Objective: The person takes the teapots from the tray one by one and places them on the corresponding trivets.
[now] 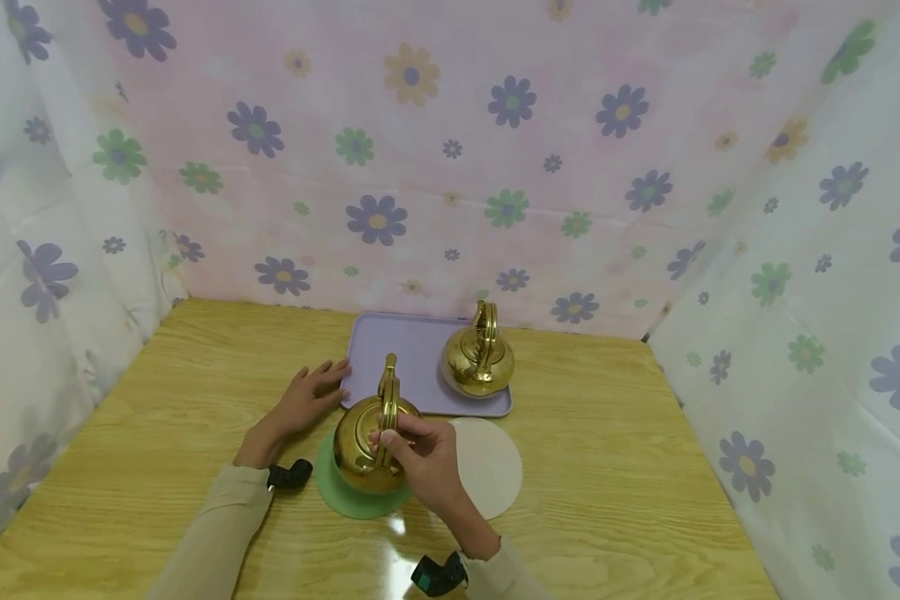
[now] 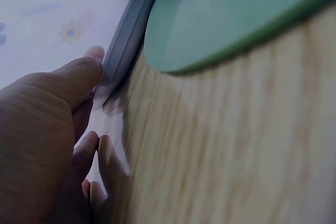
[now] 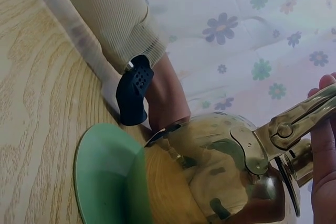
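A shiny gold teapot (image 1: 363, 450) is over the round green mat (image 1: 360, 507); whether its base touches the mat I cannot tell. My right hand (image 1: 429, 467) grips the upright handle of this teapot, the thumb on the near side. In the right wrist view the teapot (image 3: 210, 166) fills the lower right. My left hand (image 1: 307, 402) reaches to the left edge of the lilac tray (image 1: 401, 342), its fingers fairly straight. Close up in the left wrist view, the thumb of the left hand (image 2: 47, 103) touches the tray's rim (image 2: 123, 45). A second gold teapot (image 1: 476, 367) stands on the tray's right side.
A round cream mat (image 1: 487, 467) lies to the right of the green one, in front of the tray. Wood-grain tabletop (image 1: 607, 467) surrounds them. Flowered cloth (image 1: 450, 167) hangs behind the table and at both sides.
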Demonstrator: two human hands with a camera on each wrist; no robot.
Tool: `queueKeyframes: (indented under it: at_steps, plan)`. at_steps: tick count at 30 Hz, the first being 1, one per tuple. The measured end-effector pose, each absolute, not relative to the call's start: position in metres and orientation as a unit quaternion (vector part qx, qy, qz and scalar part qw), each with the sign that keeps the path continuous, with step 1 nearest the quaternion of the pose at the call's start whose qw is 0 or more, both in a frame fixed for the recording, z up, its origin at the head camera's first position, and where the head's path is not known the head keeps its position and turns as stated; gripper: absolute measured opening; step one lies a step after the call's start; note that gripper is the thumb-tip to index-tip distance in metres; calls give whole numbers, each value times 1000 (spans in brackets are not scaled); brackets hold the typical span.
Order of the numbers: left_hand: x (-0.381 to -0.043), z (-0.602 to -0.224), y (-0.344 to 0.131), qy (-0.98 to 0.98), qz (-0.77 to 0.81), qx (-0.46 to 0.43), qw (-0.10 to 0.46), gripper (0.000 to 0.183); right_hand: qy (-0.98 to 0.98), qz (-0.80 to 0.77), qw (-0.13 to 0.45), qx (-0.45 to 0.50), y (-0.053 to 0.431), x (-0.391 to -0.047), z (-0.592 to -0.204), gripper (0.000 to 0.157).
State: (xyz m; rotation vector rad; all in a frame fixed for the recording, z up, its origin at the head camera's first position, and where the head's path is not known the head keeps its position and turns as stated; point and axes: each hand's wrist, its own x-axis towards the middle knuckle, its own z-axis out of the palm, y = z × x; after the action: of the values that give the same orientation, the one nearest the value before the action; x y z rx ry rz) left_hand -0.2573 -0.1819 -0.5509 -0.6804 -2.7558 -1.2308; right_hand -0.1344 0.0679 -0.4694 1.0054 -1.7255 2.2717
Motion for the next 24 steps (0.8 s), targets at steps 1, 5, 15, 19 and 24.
queueKeyframes:
  at_steps: [1,5,15,19,24]
  plan:
    - [-257,-551,-182,-891,-397,-219,23,49,-570,749,59,333,68,-134,-470,30]
    - [-256,-551,-182,-891,-399,-217,19,49,-572,746,60,335,67,-134,-471,30]
    - [-255,-551,-182,-890,-403,-214,16,49,-565,746,58,347,63,-134,-471,30]
    - [-255,-550,-182,-889,-405,-215,16,49,-566,746,58,345,62,-133,-471,30]
    - [-254,-551,-182,-887,-407,-215,19,50,-579,742,61,332,59,-133,-470,28]
